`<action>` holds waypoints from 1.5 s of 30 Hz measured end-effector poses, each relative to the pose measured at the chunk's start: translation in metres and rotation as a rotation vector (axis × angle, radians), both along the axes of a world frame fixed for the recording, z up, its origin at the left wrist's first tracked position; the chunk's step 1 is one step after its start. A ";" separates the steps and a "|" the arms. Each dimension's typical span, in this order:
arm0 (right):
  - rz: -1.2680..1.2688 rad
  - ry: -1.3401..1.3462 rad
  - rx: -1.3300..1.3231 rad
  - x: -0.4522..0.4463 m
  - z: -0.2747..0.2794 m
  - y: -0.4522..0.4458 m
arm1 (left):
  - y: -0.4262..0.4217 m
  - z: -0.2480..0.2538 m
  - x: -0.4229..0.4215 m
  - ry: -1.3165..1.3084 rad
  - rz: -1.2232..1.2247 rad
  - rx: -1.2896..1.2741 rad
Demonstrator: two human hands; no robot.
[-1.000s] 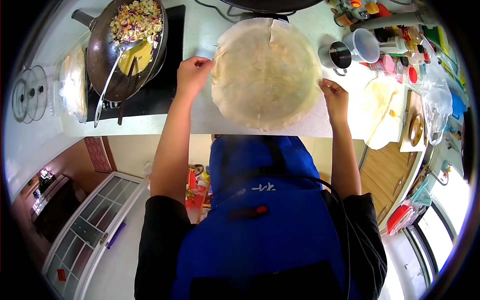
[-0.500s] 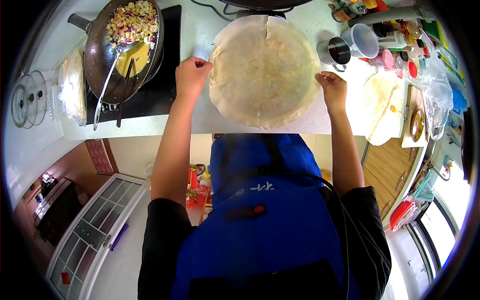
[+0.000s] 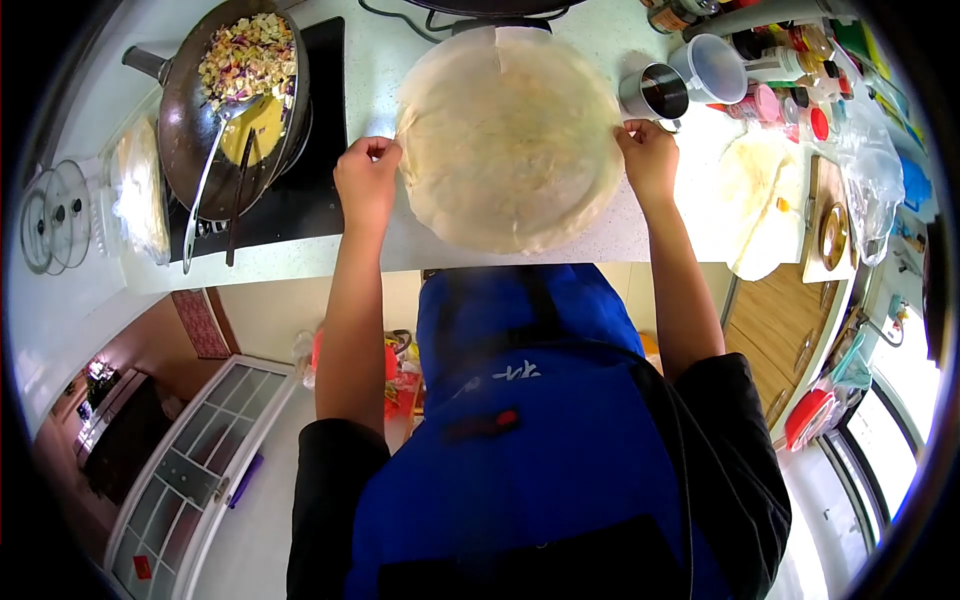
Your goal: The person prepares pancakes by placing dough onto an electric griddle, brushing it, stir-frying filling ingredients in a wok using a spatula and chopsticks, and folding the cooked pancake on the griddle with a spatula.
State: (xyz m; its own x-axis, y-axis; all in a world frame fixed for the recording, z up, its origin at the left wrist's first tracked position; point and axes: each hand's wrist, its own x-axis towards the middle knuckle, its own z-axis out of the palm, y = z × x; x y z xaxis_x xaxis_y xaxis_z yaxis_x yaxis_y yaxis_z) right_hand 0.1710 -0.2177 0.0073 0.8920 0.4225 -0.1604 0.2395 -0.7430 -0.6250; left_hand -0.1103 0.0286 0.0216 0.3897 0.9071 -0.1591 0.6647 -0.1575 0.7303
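Note:
A large, thin round dough sheet (image 3: 510, 140) lies on the counter in front of me, with faint yellowish-green patches showing through it. Its rim looks wrinkled, and a short slit or fold runs in from the far edge. At the left edge, my left hand (image 3: 367, 180) pinches the rim between thumb and fingers. My right hand (image 3: 649, 158) grips the opposite edge the same way, just below a metal cup (image 3: 640, 92). Whatever lies under the sheet is hidden.
On the black cooktop (image 3: 325, 130) at left sits a wok (image 3: 180, 150) with chopped filling, yellow liquid, a ladle (image 3: 203, 190) and chopsticks (image 3: 241, 200). Right of the sheet are a plastic measuring cup (image 3: 712, 70), several bottles, more flat sheets (image 3: 755, 205) and a wooden board (image 3: 822, 215).
The view has shifted slightly, moving the counter items left. My right hand has moved a little farther up along the sheet's right edge. Both hands keep their pinch.

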 end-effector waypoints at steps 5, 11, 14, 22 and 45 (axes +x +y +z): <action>-0.010 0.005 0.042 0.000 -0.001 0.001 | 0.007 -0.001 0.001 0.026 -0.041 0.022; 0.004 0.045 0.033 0.013 0.004 0.011 | -0.002 0.000 -0.007 0.100 -0.046 -0.023; 0.012 0.062 0.037 0.014 0.003 0.011 | -0.003 -0.002 -0.009 0.068 -0.034 -0.015; 0.054 0.002 -0.012 0.010 0.001 0.004 | -0.006 -0.012 -0.007 0.033 -0.021 0.060; 0.789 -1.265 0.271 0.135 0.253 0.238 | -0.083 0.042 0.012 -0.223 -0.242 0.348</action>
